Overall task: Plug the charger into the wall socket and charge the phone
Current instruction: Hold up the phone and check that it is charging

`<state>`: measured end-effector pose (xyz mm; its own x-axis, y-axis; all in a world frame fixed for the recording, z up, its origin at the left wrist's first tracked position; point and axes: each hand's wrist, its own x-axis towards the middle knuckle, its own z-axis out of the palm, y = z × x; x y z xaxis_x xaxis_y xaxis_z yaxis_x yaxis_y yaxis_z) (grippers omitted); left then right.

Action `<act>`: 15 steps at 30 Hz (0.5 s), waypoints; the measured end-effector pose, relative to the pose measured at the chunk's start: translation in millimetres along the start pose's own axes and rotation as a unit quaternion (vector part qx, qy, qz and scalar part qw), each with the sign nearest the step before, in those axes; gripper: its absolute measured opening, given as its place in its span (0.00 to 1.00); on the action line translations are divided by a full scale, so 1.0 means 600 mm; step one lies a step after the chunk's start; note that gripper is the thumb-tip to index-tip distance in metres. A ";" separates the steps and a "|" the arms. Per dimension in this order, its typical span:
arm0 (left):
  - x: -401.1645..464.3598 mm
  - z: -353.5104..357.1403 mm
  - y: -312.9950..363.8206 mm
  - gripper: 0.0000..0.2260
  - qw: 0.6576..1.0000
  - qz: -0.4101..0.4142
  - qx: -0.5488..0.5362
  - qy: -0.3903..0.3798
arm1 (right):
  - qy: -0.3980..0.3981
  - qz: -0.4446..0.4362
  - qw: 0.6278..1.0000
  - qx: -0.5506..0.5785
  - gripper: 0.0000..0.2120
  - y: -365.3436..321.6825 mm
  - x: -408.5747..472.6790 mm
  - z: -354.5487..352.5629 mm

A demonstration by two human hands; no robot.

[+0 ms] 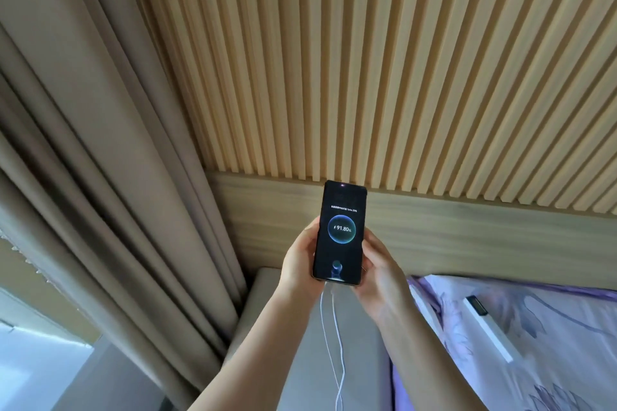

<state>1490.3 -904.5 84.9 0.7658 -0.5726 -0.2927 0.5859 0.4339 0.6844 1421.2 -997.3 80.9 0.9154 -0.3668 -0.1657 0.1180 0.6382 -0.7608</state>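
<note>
A black phone (340,230) is held upright in front of the wooden headboard, its screen lit with a charging ring that reads 91.80%. My left hand (298,262) grips its left edge and my right hand (380,269) grips its right edge and lower corner. A white cable (335,337) is plugged into the phone's bottom end and hangs down in a loop between my forearms, leaving the picture at the bottom. Neither the charger block nor the wall socket is in view.
Beige curtains (110,177) hang at the left. A slatted wooden wall (367,60) rises above the headboard (467,237). Below the phone is a grey bedside surface (300,360). A purple floral bedcover (551,344) with a white remote (489,330) lies at the right.
</note>
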 end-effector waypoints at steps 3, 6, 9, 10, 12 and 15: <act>0.006 -0.052 -0.024 0.16 0.999 -0.023 0.029 0.023 | 0.005 0.034 0.999 -0.037 0.16 0.037 0.007 -0.024; 0.011 -0.107 -0.049 0.20 0.994 -0.045 0.077 0.066 | 0.009 0.073 0.996 -0.060 0.13 0.075 0.015 -0.042; 0.017 -0.167 -0.070 0.17 0.984 -0.051 0.110 0.127 | 0.020 0.127 0.988 -0.086 0.13 0.121 0.029 -0.054; 0.020 -0.186 -0.077 0.16 0.981 -0.050 0.119 0.147 | 0.031 0.145 0.985 -0.091 0.14 0.139 0.036 -0.059; 0.026 -0.219 -0.088 0.14 0.975 -0.065 0.127 0.171 | 0.050 0.178 0.978 -0.100 0.15 0.174 0.050 -0.069; 0.042 -0.264 -0.098 0.13 0.966 -0.100 0.126 0.202 | 0.086 0.222 0.964 -0.117 0.16 0.230 0.076 -0.085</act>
<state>1517.0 -834.2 -68.8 0.7144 -0.2869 -0.6382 0.6890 0.1298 0.7130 1459.6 -960.8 -63.6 0.7760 -0.2132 -0.5936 -0.3782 0.5959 -0.7084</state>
